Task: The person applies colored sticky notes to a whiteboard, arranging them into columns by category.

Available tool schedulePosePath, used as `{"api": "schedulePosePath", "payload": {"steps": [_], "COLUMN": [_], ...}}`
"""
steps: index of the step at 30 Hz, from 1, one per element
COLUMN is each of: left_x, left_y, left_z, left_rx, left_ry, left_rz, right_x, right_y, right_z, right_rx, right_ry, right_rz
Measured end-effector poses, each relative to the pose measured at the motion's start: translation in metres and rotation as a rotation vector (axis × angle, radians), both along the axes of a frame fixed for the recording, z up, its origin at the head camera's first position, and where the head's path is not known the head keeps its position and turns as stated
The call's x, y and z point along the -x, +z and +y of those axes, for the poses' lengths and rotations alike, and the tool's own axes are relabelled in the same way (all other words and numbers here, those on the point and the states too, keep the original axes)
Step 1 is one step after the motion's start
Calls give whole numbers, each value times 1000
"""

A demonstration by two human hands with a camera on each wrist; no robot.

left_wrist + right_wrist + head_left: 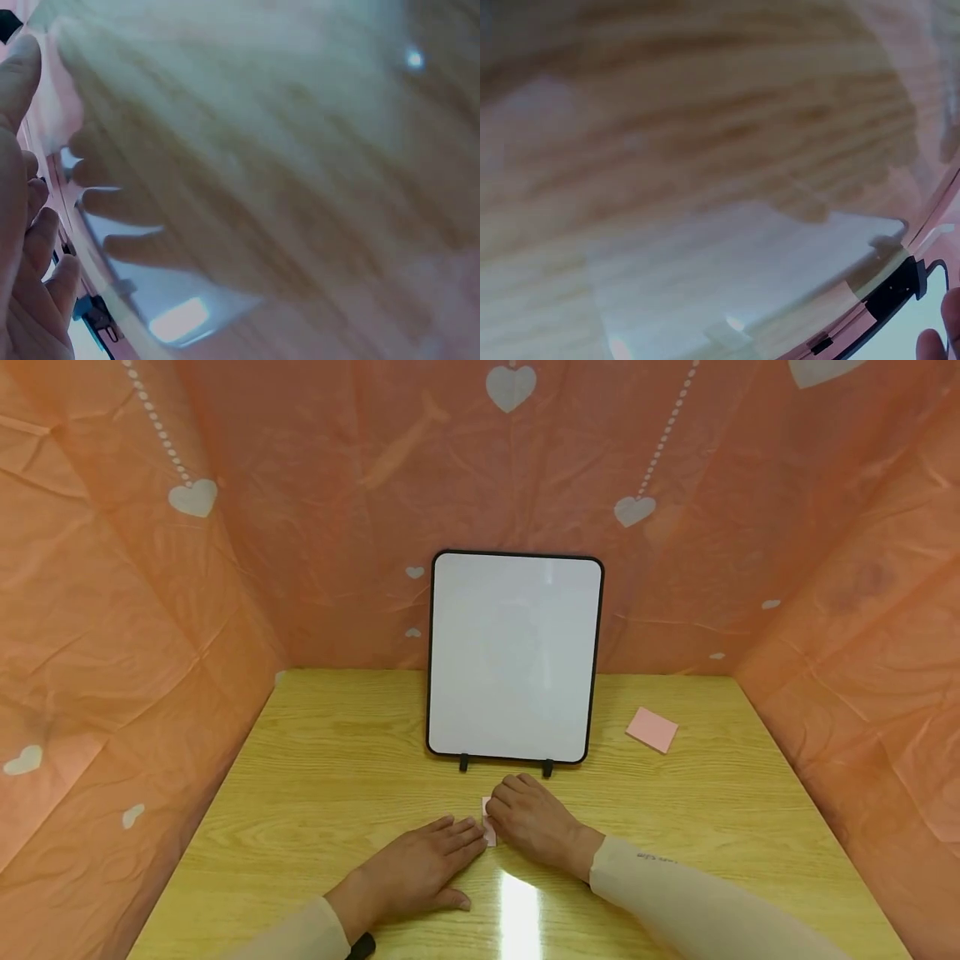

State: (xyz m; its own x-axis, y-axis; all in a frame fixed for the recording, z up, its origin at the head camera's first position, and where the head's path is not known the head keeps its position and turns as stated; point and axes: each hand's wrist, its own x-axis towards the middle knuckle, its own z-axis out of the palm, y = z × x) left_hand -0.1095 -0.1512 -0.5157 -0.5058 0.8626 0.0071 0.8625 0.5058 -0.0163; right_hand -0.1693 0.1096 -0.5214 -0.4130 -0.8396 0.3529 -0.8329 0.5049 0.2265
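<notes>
A narrow slip of pink paper (491, 835) lies on the wood-grain table between both hands in the head view. My left hand (412, 868) rests palm down on the tabletop, fingers straight, with the fingertips at the slip's lower left edge. From the other side, my right hand (536, 822) has its fingers curled over the slip's upper right part and grips it there; its thumb is hidden. In the left wrist view the left hand's fingers (45, 247) show along the left edge. Only two fingertips (932, 346) of the right hand appear in the right wrist view.
Behind the hands, a black-framed whiteboard (516, 656) stands upright on small black feet (547, 768). A pink sticky-note pad (652, 730) lies on the table (337, 752) to its right. Orange cloth (337, 527) with white hearts hangs at the back and both sides.
</notes>
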Motion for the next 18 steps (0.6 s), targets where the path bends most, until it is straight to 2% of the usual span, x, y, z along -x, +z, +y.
{"api": "schedulePosePath", "payload": {"steps": [5,18], "left_x": [0,3], "left_y": [-4,-8], "left_z": [3,4], "left_rx": [30,25], "left_ry": [-6,-11], "left_rz": [26,-15], "right_x": [1,5], "right_y": [1,2], "right_z": [-1,1], "right_rx": [13,-14], "right_ry": [-2,-21], "right_rz": [-20,-31]}}
